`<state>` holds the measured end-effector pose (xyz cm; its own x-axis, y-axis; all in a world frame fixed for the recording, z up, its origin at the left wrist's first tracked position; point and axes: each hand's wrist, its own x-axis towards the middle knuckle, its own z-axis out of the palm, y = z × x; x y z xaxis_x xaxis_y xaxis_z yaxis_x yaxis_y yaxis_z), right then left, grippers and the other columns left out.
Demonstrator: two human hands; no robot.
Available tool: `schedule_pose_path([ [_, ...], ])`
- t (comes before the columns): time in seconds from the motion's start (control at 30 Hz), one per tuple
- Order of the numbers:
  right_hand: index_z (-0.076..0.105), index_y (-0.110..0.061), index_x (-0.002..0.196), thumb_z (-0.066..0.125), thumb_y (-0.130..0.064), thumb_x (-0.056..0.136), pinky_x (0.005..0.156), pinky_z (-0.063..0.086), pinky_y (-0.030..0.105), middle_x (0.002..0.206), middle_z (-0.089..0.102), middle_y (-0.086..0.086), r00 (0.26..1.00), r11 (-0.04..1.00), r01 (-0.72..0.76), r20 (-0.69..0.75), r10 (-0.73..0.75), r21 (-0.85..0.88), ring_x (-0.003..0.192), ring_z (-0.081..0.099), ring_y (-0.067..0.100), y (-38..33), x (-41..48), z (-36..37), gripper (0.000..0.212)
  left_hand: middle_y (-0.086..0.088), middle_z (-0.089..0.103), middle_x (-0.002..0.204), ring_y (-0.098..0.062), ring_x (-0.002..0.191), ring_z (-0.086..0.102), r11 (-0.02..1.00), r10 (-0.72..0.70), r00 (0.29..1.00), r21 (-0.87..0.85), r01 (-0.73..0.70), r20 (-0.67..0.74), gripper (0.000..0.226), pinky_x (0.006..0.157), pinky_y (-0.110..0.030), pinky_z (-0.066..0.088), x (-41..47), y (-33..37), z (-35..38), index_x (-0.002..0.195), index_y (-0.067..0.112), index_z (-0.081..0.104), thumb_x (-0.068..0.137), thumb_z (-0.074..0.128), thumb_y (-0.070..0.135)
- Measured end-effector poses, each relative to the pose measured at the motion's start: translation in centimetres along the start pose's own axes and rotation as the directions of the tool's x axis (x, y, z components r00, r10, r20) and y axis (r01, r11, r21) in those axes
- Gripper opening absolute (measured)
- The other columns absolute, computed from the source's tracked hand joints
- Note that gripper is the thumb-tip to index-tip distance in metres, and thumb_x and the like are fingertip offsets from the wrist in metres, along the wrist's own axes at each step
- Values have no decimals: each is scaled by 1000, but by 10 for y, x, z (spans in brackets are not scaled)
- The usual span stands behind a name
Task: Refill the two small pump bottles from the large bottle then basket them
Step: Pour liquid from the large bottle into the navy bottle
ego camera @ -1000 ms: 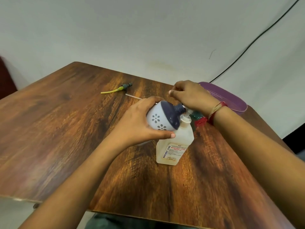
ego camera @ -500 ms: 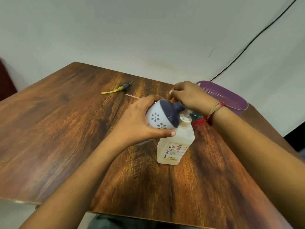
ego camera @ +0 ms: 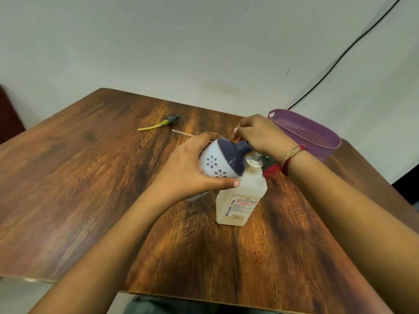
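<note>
head | left hand point(ego camera: 188, 171) grips tilted white-and-navy bottle point(ego camera: 221, 160) | right hand point(ego camera: 260, 134) pinches its neck, above large bottle point(ego camera: 240, 198)

Table: brown wood-grain tabletop point(ego camera: 90, 177) beneath both hands.
Cable: thin black cable point(ego camera: 340, 57) slanting across the wall, above and right of the right hand.
Wall: plain pale wall point(ego camera: 181, 41) beyond the hands.
Wrist thread: red and tan thread band point(ego camera: 289, 158) tied just behind the right hand.

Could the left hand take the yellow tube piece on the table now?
Probably not at once: the left hand is full, holding the white and blue bottle. The way to the yellow tube piece looks free of obstacles.
</note>
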<state>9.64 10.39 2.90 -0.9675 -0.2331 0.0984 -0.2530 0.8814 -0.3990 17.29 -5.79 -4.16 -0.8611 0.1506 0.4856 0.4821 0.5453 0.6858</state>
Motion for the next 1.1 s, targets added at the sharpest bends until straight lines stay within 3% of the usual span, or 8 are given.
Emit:
schedule_pose_path([
  [0.1,67,-19,82,46,-21,92,72,47,31,101,67,3,1000,1000,7,0,-7,-23,89,61,22,1,-1,2,23,14,58,106,-3,94,57,1000,0,1000,0,0,-3,82,80,-37,55,-2,-2,1,118,31,53,51,67,75],
  [0.2,69,-14,90,49,-28,93,78,50,35,100,68,5,999,999,28,20,-27,-46,91,62,23,0,1,-5,24,13,59,106,-3,94,57,1000,-4,1000,-4,4,1,84,80,-36,54,1,1,0,119,30,53,50,67,75],
  [0.3,67,-16,78,50,-22,94,76,47,33,95,66,6,997,998,28,70,-32,50,91,60,24,0,3,-7,24,14,58,107,0,95,56,1000,19,1000,2,-19,-1,83,80,-31,53,3,4,0,119,30,53,51,67,74],
  [0.4,62,-23,70,46,-13,94,73,45,28,96,64,2,997,989,3,78,-14,147,92,59,21,4,4,-1,31,13,59,107,-3,95,57,1000,20,1000,-8,-19,4,80,80,-34,54,3,1,2,118,32,52,51,68,73],
  [0.57,63,-20,81,46,-17,95,69,47,28,101,65,3,995,999,16,101,-20,42,90,59,20,4,4,-1,22,17,57,104,0,94,55,1000,18,1000,-3,-18,23,81,80,-33,53,3,0,-1,118,31,53,51,67,74],
  [0.7,61,-15,110,46,-32,97,87,50,38,109,63,5,998,997,54,41,-52,-60,98,59,22,0,5,-11,26,16,58,104,0,94,56,1000,17,1000,-12,-17,10,84,79,-31,53,5,2,-4,119,27,56,50,68,74],
  [0.9,59,-24,99,46,-18,94,82,51,34,106,66,4,1000,999,29,-12,-29,31,92,63,21,3,3,1,15,11,60,108,-6,96,58,1000,-15,1000,4,15,5,84,81,-38,54,3,-2,2,119,30,54,49,67,75],
  [1.1,60,-15,113,46,-26,97,86,48,33,114,63,6,998,998,28,52,-25,-53,101,59,22,-3,1,-9,24,12,61,106,-5,94,58,1000,-19,999,-7,19,28,86,80,-39,54,2,5,-4,119,28,56,48,69,75],
])
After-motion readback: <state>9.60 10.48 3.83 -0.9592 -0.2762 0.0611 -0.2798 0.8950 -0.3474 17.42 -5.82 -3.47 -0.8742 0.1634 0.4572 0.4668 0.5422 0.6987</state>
